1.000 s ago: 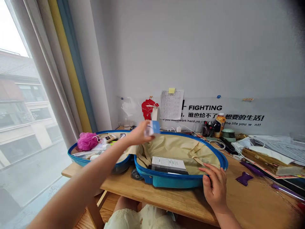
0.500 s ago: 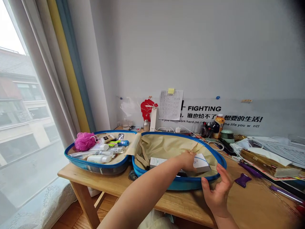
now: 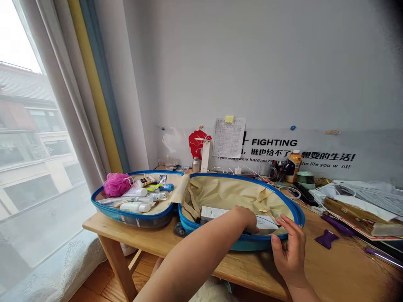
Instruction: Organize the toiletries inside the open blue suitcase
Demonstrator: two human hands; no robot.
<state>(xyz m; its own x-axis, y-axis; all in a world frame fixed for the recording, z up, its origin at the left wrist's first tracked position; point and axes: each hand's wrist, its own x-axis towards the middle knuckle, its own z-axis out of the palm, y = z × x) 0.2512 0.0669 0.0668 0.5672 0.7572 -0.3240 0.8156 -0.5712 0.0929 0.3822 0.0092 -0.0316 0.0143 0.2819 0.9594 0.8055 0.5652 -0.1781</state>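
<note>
An open suitcase (image 3: 244,243) with a blue zip edge lies on the wooden table, its right half lined in beige. Into that half reaches my left hand (image 3: 249,219), beside a white box (image 3: 266,222). Its fingers are largely hidden behind the wrist, so I cannot tell whether they grip anything. Left of it lies a longer white-and-grey box (image 3: 212,213), partly covered by my forearm. At the front right rim my right hand (image 3: 291,247) is open, thumb and fingers apart, with its fingertips over the rim near the white box.
The left half holds a pink bath puff (image 3: 116,184), a white bottle (image 3: 135,207) and several tubes. On the table (image 3: 330,268) at right are a purple object (image 3: 327,239), a brown case (image 3: 349,211) and papers. An orange-labelled bottle (image 3: 293,164) stands behind.
My left hand has gone lower into the suitcase, and the white box now sits flatter. My right hand's fingers have moved inward over the rim. The whole view has shifted slightly.
</note>
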